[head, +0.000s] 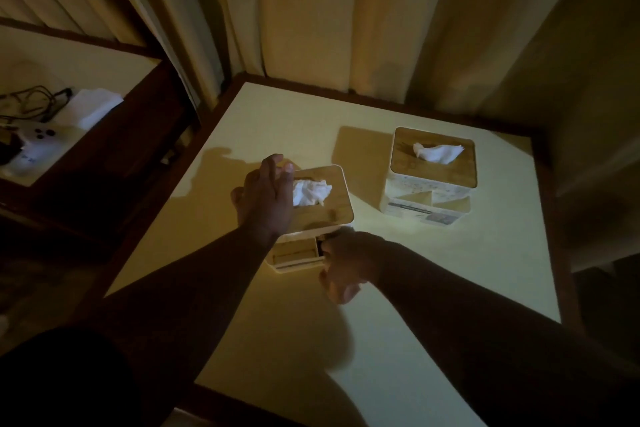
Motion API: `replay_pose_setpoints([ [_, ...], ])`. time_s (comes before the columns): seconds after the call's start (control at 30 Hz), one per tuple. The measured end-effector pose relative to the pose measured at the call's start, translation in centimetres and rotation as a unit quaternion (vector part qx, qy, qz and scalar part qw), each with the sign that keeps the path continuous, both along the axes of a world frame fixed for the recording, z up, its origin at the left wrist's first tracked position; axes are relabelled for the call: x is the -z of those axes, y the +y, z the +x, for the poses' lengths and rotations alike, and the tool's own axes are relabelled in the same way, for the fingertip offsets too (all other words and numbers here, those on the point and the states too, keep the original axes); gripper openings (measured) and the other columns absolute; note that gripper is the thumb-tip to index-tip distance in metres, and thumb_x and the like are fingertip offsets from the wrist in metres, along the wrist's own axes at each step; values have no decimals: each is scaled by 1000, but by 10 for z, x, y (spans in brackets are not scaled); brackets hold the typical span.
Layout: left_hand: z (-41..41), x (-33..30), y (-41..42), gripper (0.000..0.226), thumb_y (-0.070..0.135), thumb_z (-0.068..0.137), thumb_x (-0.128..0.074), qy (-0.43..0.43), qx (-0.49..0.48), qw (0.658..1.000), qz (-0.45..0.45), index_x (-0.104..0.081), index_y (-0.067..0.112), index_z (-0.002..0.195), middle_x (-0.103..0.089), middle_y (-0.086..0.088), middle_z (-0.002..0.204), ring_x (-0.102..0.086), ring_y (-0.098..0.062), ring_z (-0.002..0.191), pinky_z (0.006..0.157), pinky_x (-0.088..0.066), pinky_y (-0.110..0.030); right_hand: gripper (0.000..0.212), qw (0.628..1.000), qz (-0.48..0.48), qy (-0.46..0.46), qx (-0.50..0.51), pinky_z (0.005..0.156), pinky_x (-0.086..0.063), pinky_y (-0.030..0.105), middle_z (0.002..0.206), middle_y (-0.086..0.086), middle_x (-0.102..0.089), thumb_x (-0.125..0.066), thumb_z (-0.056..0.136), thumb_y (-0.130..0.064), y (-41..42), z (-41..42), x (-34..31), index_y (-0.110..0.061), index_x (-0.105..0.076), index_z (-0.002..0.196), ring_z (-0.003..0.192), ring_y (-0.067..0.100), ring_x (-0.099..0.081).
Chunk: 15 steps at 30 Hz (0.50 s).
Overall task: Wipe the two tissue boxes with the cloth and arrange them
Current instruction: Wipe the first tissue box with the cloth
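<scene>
Near tissue box (311, 215) at bench centre, bamboo lid, white tissue (310, 191) puffed out of the slot, open front compartment facing the camera. Left hand (266, 194) laid over the lid's left edge, fingers (273, 166) extended and relaxed — steadying, not clamping. Right hand (341, 263) at the box's front right corner, fingers curled tight; presumably bunched round the cloth, though too dark to make out any cloth, so grip contents not confirmable. Second tissue box (431, 177) further back and right, well apart from the first, own tissue upright, not touched.

Step in hand, judged: wiping front and side face of the near box. To do well — keep left palm pressing down so the box doesn't skid on the smooth bench (450, 270); sweep along the wall, then into the compartment corners; avoid snagging the tissue. Lid top needs left hand lifted off later. Risk: light box tipping toward the camera if pushed low.

Curtain (346, 10) behind; side shelf (104, 55) at left with a white game controller (34, 146) and cables.
</scene>
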<state>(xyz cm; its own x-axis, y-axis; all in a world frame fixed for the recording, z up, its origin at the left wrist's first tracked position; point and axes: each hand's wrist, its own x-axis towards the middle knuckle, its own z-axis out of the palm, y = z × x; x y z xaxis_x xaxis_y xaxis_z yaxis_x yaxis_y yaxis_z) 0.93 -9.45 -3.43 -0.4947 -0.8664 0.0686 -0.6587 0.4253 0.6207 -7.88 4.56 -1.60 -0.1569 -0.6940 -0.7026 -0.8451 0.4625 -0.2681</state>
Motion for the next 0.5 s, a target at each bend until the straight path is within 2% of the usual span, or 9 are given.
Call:
replay_pose_setpoints([
  [0.03, 0, 1, -1, 73, 66, 89, -5, 3, 0, 1000, 2, -46, 30, 138, -61, -4, 133, -52, -25, 125, 103, -30, -47, 29, 998, 0, -51, 33, 46, -46, 16, 84, -3, -61, -78, 82, -21, 4, -3, -4, -14, -57, 101, 56, 5, -58],
  [0.1, 0, 1, -1, 74, 66, 88, -5, 7, 4, 1000, 3, -46, 30, 138, -62, -3, 132, -52, -24, 124, 102, -31, -48, 36, 995, -34, -82, 39, 52, -51, 17, 92, -4, -62, -77, 82, -20, 16, -6, -17, -17, -51, 107, 60, 7, -60],
  [0.17, 0, 1, -1, 74, 67, 88, -6, 17, 6, 1000, 9, -46, 30, 137, -62, -3, 131, -52, -24, 125, 102, -30, -47, 43, 992, -110, -26, 48, 72, -60, 28, 98, -6, -65, -75, 83, -27, 27, -4, -22, -22, -54, 120, 78, 11, -66],
  [0.23, 1, 1, -1, 74, 67, 88, -6, 23, 5, 1000, 12, -47, 30, 137, -62, -3, 131, -50, -24, 126, 102, -28, -46, 38, 986, -157, 33, 49, 78, -62, 36, 95, -8, -67, -74, 82, -38, 35, 2, -18, -25, -58, 114, 83, 13, -67],
  [0.33, 2, 1, 0, 74, 68, 88, -5, 22, 3, 1000, 8, -47, 30, 137, -62, -2, 130, -51, -24, 125, 101, -28, -45, 34, 992, -115, 56, 21, 78, -60, 38, 97, -6, -65, -65, 83, -45, 31, 10, -10, -24, -59, 109, 87, 19, -68],
  [0.4, 2, 1, 0, 75, 68, 88, -5, 15, 5, 1000, 1, -47, 29, 136, -61, -2, 131, -51, -24, 124, 102, -30, -47, 39, 996, -67, 49, 17, 74, -60, 35, 95, -4, -59, -69, 79, -31, 20, 9, -8, -19, -59, 115, 84, 18, -65],
  [0.47, 2, 0, -1, 74, 67, 89, -5, 9, 8, 1000, 0, -47, 29, 135, -60, -1, 132, -52, -24, 124, 103, -32, -48, 44, 999, -26, 23, 31, 62, -56, 24, 89, -1, -56, -72, 76, -15, 8, 7, -9, -11, -60, 118, 72, 13, -59],
  [0.5, 1, 0, -1, 72, 67, 89, -6, 9, 9, 1000, 2, -47, 30, 135, -60, -1, 132, -52, -23, 124, 103, -32, -48, 40, 999, -9, 5, 40, 57, -52, 20, 88, 1, -57, -70, 79, -10, 4, 6, -10, -8, -60, 118, 68, 11, -58],
])
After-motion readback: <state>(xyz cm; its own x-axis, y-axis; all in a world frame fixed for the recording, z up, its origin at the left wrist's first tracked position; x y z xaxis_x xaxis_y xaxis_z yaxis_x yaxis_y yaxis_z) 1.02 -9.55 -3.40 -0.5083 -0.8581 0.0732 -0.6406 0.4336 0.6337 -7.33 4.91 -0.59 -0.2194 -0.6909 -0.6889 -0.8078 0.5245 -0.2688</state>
